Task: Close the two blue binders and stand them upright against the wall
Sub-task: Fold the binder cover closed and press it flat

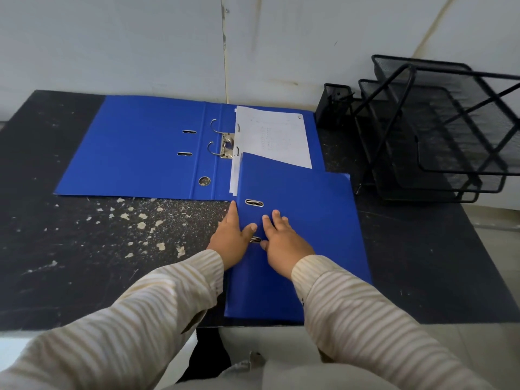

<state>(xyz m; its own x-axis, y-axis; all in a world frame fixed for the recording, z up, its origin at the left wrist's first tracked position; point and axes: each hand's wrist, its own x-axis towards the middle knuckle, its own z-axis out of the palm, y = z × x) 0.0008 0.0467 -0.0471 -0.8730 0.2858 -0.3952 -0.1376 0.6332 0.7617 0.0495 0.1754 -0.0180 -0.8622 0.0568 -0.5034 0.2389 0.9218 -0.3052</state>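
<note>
Our flat left hand point(229, 239) and right hand point(284, 240) press, ungripping, on the closed binder point(304, 220); lifting carelessly could snag the open binder's point(140, 147) papers point(275, 136).

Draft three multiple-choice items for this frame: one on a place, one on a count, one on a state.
1. Where is the black mesh tray rack?
A. Right end of the table
B. Left end
C. On the open binder

2. How many blue binders lie on the table?
A. One
B. Two
C. Three

3. What state is the far binder in?
A. Closed flat
B. Upright at the wall
C. Open, paper on its rings

Key: 1 A, it sits right of both binders. 2 B, one is open and the near binder is closed under the left hand and right hand. 3 C, its covers are spread and the ring mechanism is exposed.
</note>
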